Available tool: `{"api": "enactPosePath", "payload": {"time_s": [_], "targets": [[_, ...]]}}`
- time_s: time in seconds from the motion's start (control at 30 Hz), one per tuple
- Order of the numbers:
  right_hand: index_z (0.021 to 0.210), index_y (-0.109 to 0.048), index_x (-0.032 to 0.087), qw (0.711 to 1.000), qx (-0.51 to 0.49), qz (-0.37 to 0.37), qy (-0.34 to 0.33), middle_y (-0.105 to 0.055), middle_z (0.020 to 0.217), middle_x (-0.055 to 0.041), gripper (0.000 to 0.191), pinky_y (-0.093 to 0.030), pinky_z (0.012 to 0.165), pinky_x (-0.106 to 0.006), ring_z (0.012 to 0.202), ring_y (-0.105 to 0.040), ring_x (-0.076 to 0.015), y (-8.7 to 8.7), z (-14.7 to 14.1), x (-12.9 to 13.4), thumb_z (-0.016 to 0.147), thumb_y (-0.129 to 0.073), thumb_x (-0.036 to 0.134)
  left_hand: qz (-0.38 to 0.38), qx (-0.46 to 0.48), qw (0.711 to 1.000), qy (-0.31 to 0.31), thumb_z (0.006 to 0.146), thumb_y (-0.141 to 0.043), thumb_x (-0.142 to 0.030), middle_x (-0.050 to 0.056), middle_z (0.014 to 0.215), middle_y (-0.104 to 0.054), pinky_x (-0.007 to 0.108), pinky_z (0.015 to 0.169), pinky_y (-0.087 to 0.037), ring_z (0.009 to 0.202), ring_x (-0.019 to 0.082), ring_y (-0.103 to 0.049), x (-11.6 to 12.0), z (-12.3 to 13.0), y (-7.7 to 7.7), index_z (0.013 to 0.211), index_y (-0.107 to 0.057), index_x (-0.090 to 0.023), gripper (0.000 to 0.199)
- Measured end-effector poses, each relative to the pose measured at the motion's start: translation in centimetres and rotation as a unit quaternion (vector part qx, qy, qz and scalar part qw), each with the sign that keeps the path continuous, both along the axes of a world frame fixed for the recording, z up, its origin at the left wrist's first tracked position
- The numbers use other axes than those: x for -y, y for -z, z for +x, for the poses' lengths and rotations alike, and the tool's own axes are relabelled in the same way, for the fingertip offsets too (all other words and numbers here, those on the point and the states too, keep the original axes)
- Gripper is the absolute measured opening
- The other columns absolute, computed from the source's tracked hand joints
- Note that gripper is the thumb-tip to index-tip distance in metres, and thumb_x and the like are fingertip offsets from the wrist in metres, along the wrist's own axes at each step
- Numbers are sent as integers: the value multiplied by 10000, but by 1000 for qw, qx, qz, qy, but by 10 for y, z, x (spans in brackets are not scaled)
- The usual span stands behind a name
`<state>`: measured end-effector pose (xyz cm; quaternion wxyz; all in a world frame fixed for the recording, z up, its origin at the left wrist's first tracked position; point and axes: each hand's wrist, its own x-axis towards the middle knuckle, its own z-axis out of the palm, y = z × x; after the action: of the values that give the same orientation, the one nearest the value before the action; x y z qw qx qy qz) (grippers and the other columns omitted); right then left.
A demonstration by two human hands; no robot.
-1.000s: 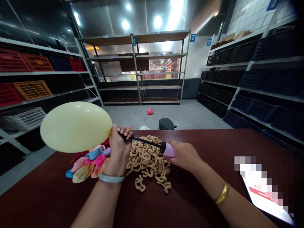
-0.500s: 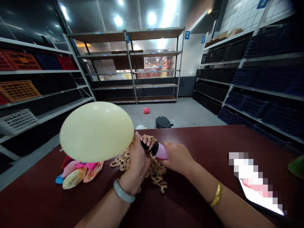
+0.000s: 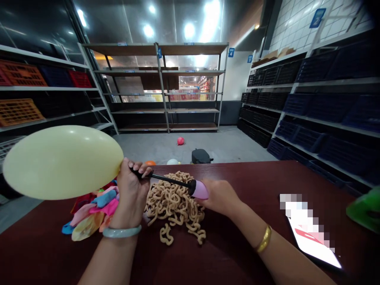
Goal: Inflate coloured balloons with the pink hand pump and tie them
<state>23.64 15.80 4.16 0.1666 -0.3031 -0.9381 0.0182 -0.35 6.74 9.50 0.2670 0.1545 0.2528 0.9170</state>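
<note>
glossy, oval yellow balloon [image 3: 63, 162]; left hand [image 3: 132, 186], right hand [image 3: 221, 196]: fingers [image 3: 143, 168] curled round pump [image 3: 200, 190].

Balloon [image 3: 62, 162]: even pale yellow, whitish highlights. Pump [image 3: 173, 181]: black shaft, lilac handle [image 3: 201, 190]. Limp balloons [image 3: 84, 213]: pink, magenta, blue, red, peach; one mottled yellow. Curly pieces [image 3: 175, 198]: tan throughout. Table [image 3: 249, 178]: dark reddish brown. Bangle [image 3: 121, 232]: pale grey-green. Bracelet [image 3: 264, 238]: gold. Phone [image 3: 319, 252]: white screen, red block, upper area pixelated. Latticed crate [image 3: 20, 112]: orange. Wall tiles [image 3: 293, 27]: white, grid pattern. Sign [image 3: 317, 18]: blue, white numeral. Floor [image 3: 148, 146]: grey.
</note>
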Motion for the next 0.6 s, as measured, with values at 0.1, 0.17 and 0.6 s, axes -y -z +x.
{"api": "enactPosePath", "payload": {"time_s": [0.1,0.17,0.6], "targets": [[954,-542,223,1000,6,16,12,-692,866,-38,377,-339,575,-282,736,-652,-214,0,4,-5,783,-574,557,9,-11,1000,7,834,-577,-240,-72,477,-350,194,388,-279,393,66,-349,-3,7,3,625,-372,-184,298],[951,-536,215,999,10,24,21,-691,869,-51,401,-350,587,-288,749,-654,-222,-2,6,-7,786,-564,579,19,-14,1000,17,828,-595,-257,-68,500,-368,195,401,-301,410,69,-365,-8,18,9,634,-385,-184,295],[957,-530,216,999,-21,17,21,-689,808,-43,391,-368,562,-289,699,-660,-232,-4,-3,12,747,-596,540,-13,-22,993,116,838,-614,-337,-47,562,-384,223,464,-361,478,80,-402,-28,108,43,647,-422,-177,314]]}}
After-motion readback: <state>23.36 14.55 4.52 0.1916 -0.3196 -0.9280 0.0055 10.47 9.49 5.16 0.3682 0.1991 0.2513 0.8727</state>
